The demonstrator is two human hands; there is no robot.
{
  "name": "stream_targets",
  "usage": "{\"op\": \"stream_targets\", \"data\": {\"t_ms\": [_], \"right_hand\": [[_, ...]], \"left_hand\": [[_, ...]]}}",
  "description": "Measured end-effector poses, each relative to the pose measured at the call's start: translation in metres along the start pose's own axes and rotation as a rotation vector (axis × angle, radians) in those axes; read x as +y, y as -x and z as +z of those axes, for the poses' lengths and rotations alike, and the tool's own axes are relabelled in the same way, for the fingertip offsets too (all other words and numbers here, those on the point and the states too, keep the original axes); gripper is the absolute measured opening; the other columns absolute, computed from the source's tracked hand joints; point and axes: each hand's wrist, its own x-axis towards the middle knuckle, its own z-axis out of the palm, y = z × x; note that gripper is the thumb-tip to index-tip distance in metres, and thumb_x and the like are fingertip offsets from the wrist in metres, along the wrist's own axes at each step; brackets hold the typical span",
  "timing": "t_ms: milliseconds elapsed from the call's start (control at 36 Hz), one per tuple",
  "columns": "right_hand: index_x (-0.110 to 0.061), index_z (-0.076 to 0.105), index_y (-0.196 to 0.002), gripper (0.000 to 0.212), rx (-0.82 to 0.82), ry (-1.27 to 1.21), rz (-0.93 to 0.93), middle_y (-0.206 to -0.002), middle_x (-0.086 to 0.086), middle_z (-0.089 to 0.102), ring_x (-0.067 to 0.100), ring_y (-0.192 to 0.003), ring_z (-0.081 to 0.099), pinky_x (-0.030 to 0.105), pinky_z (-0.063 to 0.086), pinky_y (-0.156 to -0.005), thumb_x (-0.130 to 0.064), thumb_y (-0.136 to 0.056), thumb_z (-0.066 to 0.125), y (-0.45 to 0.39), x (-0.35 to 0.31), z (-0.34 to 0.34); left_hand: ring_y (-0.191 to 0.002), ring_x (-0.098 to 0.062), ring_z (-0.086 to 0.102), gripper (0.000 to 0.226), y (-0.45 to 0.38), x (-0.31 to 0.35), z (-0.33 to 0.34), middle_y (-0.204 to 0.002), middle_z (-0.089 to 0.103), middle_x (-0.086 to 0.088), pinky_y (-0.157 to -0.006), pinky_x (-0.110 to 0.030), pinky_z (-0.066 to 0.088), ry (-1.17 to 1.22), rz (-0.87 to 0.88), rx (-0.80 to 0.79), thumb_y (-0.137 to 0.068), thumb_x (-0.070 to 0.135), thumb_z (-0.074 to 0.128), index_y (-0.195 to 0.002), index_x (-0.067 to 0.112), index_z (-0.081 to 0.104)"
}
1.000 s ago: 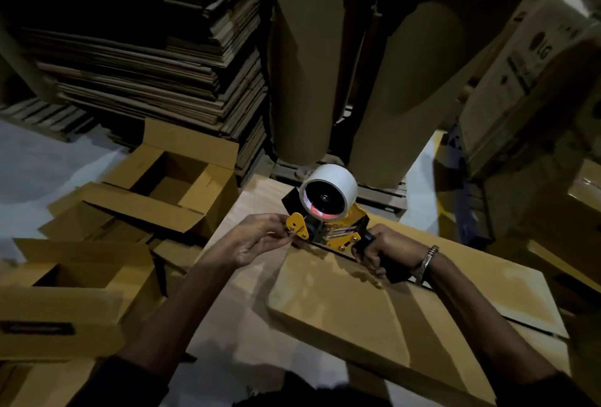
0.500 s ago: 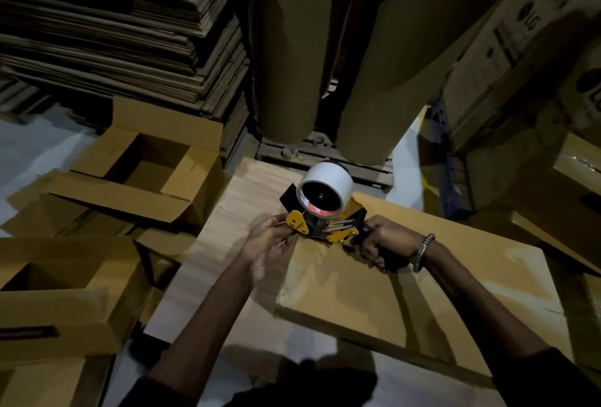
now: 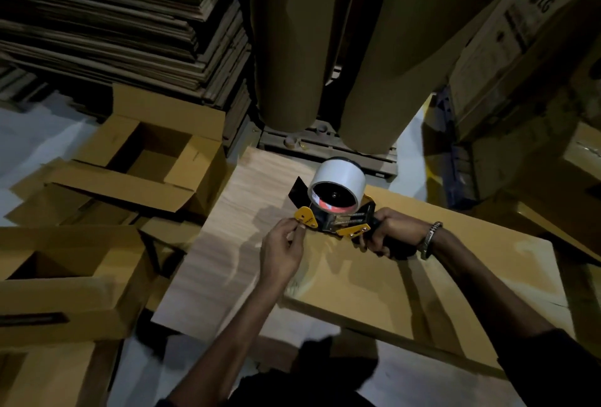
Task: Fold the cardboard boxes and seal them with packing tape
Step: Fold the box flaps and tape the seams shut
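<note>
- Cardboard fills the left side: 2 open boxes, one (image 3: 146, 159) further back with its flaps spread, one (image 3: 65, 276) nearer the person, both on the pale floor (image 3: 29, 133).
- Behind them rises a stack of flattened cartons (image 3: 123, 32).
- At the centre lies a pale wood-grain board (image 3: 234, 228), with the flat cardboard box (image 3: 422, 276) resting partly over its right edge.
- The left hand (image 3: 281, 252) has thumb and forefinger pinching at the yellow front tab of the tape dispenser (image 3: 335, 218); whether tape lies between them cannot be told.
- The dispenser sits at the flat box's far edge, carrying a white tape roll (image 3: 336, 180).
- The right hand (image 3: 388, 232), a metal bracelet (image 3: 429, 239) on its wrist, has its fingers wrapped round the dispenser's black handle.
- 2 big brown paper rolls (image 3: 286, 49) stand upright behind.
- A printed carton (image 3: 520, 32) leans at the far right.
</note>
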Motion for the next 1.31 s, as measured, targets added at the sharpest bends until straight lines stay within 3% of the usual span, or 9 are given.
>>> {"op": "stream_targets", "data": {"t_ms": [139,194,278,528,694,833,917,1028,1306], "right_hand": [[0.004,0.074,-0.089,0.023,-0.024,0.003,0.006,-0.083,0.022,0.064,0.02,-0.052,0.051,0.029,0.044,-0.058,-0.005,-0.068,0.069,-0.004,0.005,-0.005],[0.004,0.074,-0.091,0.024,-0.045,0.01,0.007,-0.088,0.024,0.064,0.02,-0.054,0.051,0.029,0.044,-0.057,-0.006,-0.069,0.069,-0.005,0.006,-0.008],[0.002,0.074,-0.095,0.023,-0.102,0.041,-0.003,-0.089,0.024,0.063,0.019,-0.057,0.051,0.029,0.045,-0.057,-0.008,-0.075,0.071,-0.002,0.003,-0.011],[0.003,0.073,-0.107,0.014,-0.054,0.159,-0.062,-0.068,0.004,0.066,0.011,-0.05,0.05,0.024,0.042,-0.048,-0.002,-0.099,0.063,0.011,0.004,-0.008],[-0.013,0.078,-0.097,0.012,-0.075,0.183,-0.06,-0.082,0.019,0.063,0.02,-0.058,0.049,0.032,0.041,-0.054,-0.021,-0.092,0.07,0.034,0.029,-0.027],[-0.006,0.072,-0.092,0.012,-0.029,0.167,-0.082,-0.076,0.018,0.063,0.024,-0.061,0.05,0.029,0.045,-0.056,-0.005,-0.098,0.062,0.056,0.058,-0.043],[-0.004,0.073,-0.095,0.009,-0.008,0.177,-0.097,-0.076,0.017,0.064,0.021,-0.059,0.05,0.029,0.043,-0.055,-0.006,-0.096,0.065,0.056,0.06,-0.036],[-0.005,0.071,-0.091,0.012,0.009,0.207,-0.099,-0.073,0.012,0.065,0.014,-0.053,0.051,0.023,0.042,-0.05,0.001,-0.097,0.062,0.056,0.054,-0.032],[-0.005,0.069,-0.097,0.01,-0.013,0.184,-0.112,-0.069,0.004,0.064,0.013,-0.055,0.049,0.024,0.041,-0.052,-0.003,-0.098,0.058,0.06,0.057,-0.034]], "left_hand": [[-0.145,-0.002,0.036,0.05,0.014,0.001,-0.003,-0.155,0.039,0.025,-0.118,-0.034,0.035,-0.102,-0.031,-0.361,-0.104,0.047,0.05,-0.152,0.036,0.045],[-0.149,0.005,0.016,0.063,0.02,0.002,-0.003,-0.165,0.02,0.027,-0.119,-0.028,0.02,-0.148,-0.035,-0.422,-0.108,0.051,0.047,-0.164,0.043,0.019],[-0.153,-0.005,0.023,0.065,0.023,0.001,-0.004,-0.171,0.02,0.019,-0.119,-0.033,0.026,-0.139,-0.021,-0.413,-0.108,0.057,0.044,-0.163,0.048,0.011],[-0.148,-0.021,0.04,0.058,0.021,-0.003,0.001,-0.164,0.041,0.002,-0.106,-0.031,0.035,-0.208,-0.01,-0.405,-0.111,0.044,0.045,-0.163,0.034,0.022],[-0.154,-0.018,0.029,0.068,0.023,-0.003,-0.001,-0.171,0.028,0.002,-0.124,-0.038,0.027,-0.207,-0.03,-0.399,-0.11,0.046,0.047,-0.167,0.036,0.012],[-0.151,-0.024,0.036,0.069,0.026,0.01,0.001,-0.17,0.03,0.0,-0.121,-0.039,0.03,-0.303,-0.035,-0.365,-0.11,0.048,0.044,-0.168,0.035,0.009],[-0.14,-0.024,0.05,0.059,0.024,0.017,0.003,-0.157,0.051,-0.003,-0.111,-0.042,0.042,-0.505,0.011,-0.278,-0.111,0.052,0.035,-0.165,0.03,0.025],[-0.092,-0.025,0.068,0.063,0.023,0.028,0.016,-0.093,0.069,-0.001,-0.069,-0.033,0.044,-0.627,-0.021,-0.025,-0.11,0.058,0.021,-0.12,0.018,0.068],[-0.096,-0.03,0.066,0.083,0.015,0.032,0.03,-0.104,0.071,-0.008,-0.086,-0.045,0.051,-0.652,-0.208,-0.029,-0.105,0.07,0.009,-0.113,0.015,0.07]]}}
